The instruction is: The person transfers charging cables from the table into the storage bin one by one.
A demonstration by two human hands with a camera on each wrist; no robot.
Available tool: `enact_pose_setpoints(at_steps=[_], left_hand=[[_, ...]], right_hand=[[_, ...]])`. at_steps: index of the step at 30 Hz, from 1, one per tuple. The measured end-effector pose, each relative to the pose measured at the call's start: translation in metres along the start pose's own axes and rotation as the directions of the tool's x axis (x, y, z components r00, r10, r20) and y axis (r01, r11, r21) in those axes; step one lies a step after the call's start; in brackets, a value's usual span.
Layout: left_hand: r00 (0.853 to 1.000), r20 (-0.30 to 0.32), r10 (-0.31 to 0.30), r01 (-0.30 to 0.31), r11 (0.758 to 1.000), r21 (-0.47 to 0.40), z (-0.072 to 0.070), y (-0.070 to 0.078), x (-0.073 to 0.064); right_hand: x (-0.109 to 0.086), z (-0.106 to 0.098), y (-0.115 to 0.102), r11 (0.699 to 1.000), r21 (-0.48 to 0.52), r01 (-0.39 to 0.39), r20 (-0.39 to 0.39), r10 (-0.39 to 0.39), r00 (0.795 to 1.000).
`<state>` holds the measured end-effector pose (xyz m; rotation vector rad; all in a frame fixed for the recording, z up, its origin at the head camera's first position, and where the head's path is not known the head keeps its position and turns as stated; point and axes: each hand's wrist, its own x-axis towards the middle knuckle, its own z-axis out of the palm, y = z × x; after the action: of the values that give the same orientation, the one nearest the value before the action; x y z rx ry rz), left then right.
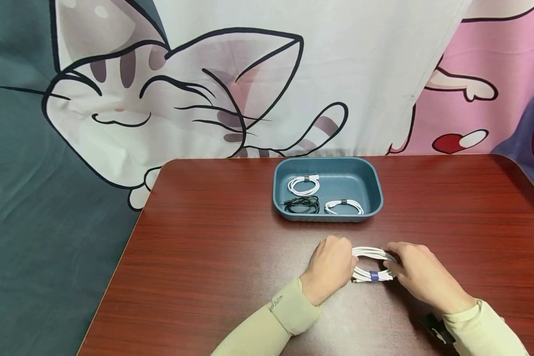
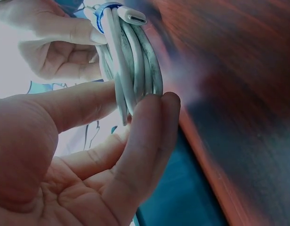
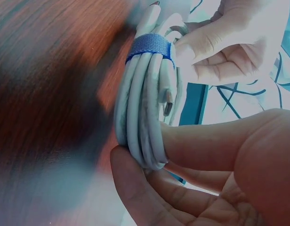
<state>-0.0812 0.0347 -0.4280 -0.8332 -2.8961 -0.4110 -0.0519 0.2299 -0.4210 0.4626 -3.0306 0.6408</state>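
Note:
A coiled white cable (image 1: 373,253), bound by a blue strap (image 1: 374,276), is held between both hands in front of the tray. My left hand (image 1: 331,267) pinches the left side of the coil between thumb and fingers. On the opposite side, my right hand (image 1: 422,274) grips the loops with thumb and fingertips. The left wrist view shows a white USB-C plug (image 2: 133,16) beside the strap. Another plug end (image 3: 168,102) hangs inside the loops in the right wrist view.
Behind the hands, a blue-grey tray (image 1: 351,180) holds two white cable coils, one at the back left (image 1: 303,186) and one at the front right (image 1: 344,206), plus a black cable coil (image 1: 301,205). The brown table (image 1: 196,257) meets a cartoon-print curtain (image 1: 365,74) at its far edge.

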Motion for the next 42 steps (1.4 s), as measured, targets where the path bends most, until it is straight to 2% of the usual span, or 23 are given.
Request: enact_pose_setpoints(at_steps=[20, 33, 37, 42], left_hand=[[1.000, -0.017, 0.006, -0.006, 1.000, -0.011, -0.006, -0.002, 0.000], [1.000, -0.025, -0.015, 0.014, 0.999, -0.037, -0.009, -0.003, 0.001], [0.999, -0.039, -0.007, 0.006, 1.000, -0.023, -0.010, -0.003, 0.001], [0.999, -0.049, 0.005, -0.005, 1.000, 0.012, -0.011, -0.004, 0.001]], right_hand=[[0.002, -0.004, -0.002, 1.000, 0.001, 0.009, -0.028, -0.009, 1.000], [0.004, -0.005, -0.002, 0.998, -0.007, 0.057, -0.077, -0.057, 0.995], [0.005, -0.005, -0.002, 0.997, -0.012, 0.074, -0.098, -0.075, 0.992], [0.006, -0.006, -0.003, 0.998, -0.001, 0.058, -0.090, -0.058, 0.994]])
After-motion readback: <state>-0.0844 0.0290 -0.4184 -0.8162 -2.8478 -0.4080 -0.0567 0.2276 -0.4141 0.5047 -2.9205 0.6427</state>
